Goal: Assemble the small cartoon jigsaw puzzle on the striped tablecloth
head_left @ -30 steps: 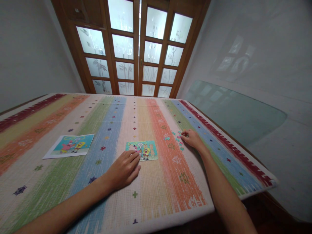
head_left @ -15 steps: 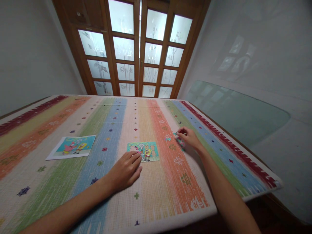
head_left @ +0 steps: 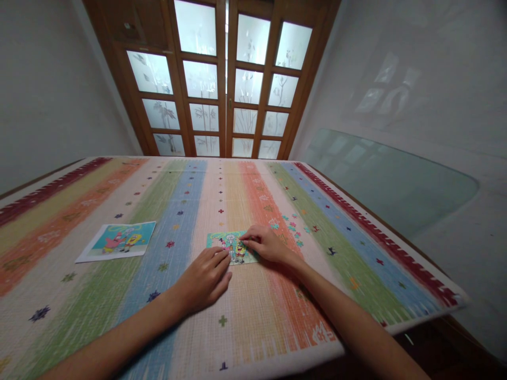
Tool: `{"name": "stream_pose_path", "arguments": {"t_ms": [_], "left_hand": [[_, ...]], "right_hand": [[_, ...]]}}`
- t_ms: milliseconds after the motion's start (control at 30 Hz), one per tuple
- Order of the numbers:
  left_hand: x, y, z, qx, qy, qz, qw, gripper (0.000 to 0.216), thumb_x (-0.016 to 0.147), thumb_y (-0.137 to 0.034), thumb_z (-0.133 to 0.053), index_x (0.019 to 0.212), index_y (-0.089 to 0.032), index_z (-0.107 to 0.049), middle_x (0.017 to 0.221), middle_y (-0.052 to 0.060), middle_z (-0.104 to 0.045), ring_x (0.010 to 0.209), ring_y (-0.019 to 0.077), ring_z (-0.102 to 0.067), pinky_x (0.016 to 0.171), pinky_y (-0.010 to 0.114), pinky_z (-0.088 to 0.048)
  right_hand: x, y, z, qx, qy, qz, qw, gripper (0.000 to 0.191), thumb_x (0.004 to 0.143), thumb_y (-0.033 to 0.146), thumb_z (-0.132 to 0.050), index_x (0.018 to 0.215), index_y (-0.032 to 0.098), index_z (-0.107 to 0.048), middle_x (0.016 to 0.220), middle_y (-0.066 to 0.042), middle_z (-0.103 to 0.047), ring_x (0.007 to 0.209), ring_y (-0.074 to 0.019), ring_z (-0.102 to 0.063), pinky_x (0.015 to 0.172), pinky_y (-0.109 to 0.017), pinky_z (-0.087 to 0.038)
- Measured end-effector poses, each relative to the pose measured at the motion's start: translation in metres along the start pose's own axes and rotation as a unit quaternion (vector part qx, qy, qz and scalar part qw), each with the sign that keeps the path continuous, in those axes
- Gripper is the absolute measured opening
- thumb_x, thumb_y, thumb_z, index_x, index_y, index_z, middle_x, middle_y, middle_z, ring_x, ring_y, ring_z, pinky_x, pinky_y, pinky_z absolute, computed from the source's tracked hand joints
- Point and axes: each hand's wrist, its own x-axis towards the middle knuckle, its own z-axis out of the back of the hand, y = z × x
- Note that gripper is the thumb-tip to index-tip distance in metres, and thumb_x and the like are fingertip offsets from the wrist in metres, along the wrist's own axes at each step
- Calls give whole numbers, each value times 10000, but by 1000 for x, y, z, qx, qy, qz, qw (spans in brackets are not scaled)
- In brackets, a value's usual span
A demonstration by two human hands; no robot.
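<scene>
A small jigsaw puzzle (head_left: 238, 256) with cartoon figures on a teal background lies on the striped cloth in front of me. My left hand (head_left: 212, 272) rests palm down, its loosely bent fingertips on the puzzle's left part and its thumb apart on the cloth. Over the puzzle's upper right part is my right hand (head_left: 267, 243), thumb and forefinger pinched together; whatever is between them is too small and hidden to make out. Several loose pink and teal puzzle pieces (head_left: 292, 227) are scattered on the cloth just beyond and right of my right hand.
On the left lies a paper picture sheet (head_left: 121, 241) with two cartoon figures. A striped, patterned cloth (head_left: 190, 327) covers the table. Wooden doors with frosted panes (head_left: 201, 79) stand behind it, and a pale wall (head_left: 443, 95) rises on the right.
My right hand has moved left from the loose pieces to the puzzle, uncovering those pieces. My left hand has stayed on the puzzle's left part.
</scene>
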Motion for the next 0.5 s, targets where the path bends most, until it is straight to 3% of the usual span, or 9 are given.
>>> {"name": "stream_pose_path", "arguments": {"t_ms": [233,500], "left_hand": [[-1,0,-2,-2,-2,1,1000,292,998,-222,-493,1229,-105,-627,1181,169,-687,1118,312,-611,958,507,-546],[1,0,-1,1,-6,1,1000,287,993,-223,-497,1221,-106,-626,1156,164,-689,1103,313,-613,941,503,-555]], "right_hand": [[0,-5,-3,-39,-36,68,996,214,952,108,-595,1020,174,-787,992,-97,-685,961,-209,-623,871,-350,-504],[-11,-2,-4,-92,-48,83,991,83,911,205,-702,882,181,-776,916,-69,-649,887,-205,-604,807,-344,-487]]}}
